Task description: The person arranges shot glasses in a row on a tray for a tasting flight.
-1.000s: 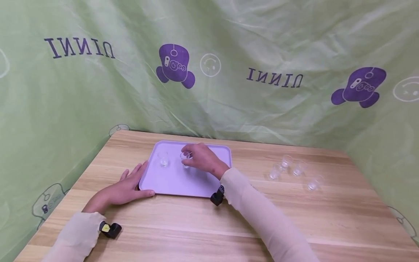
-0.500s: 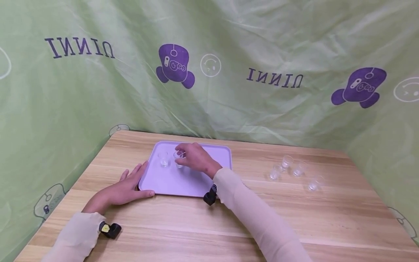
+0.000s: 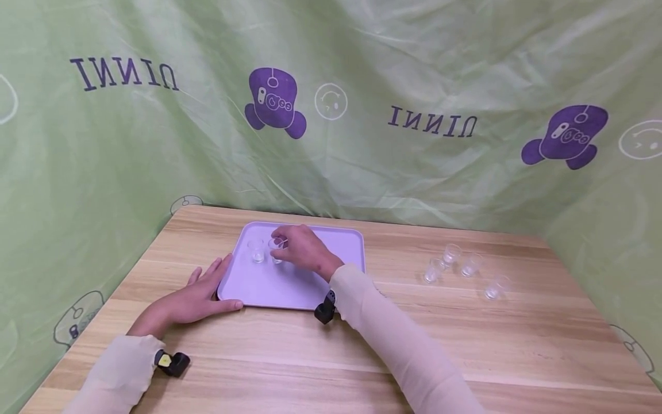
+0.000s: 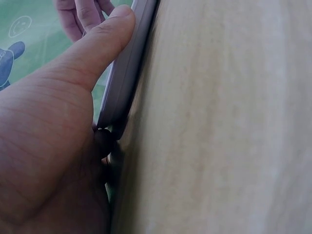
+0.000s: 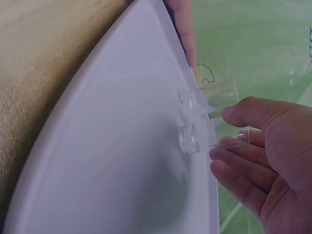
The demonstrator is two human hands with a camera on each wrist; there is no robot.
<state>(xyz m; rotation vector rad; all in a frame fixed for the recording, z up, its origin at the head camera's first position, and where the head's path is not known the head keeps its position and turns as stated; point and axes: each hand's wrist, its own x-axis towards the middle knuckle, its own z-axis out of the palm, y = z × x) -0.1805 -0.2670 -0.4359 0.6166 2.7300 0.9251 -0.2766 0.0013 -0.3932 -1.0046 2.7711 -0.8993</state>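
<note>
A light purple tray lies on the wooden table. My left hand rests at its near left corner, fingers extended along the left side and thumb along the front edge. In the left wrist view the thumb touches the tray rim. My right hand is over the tray and pinches a small clear shot glass near its rim, thumb on one side and fingers on the other. The held glass stands upright beside a second clear shot glass, with almost no gap between them.
Several more clear shot glasses stand in a loose group on the table to the right of the tray. A green printed curtain hangs behind the table and along its sides.
My right hand has moved left across the tray with its shot glass, bringing it close to the other one. The left hand and the tray have stayed in place.
</note>
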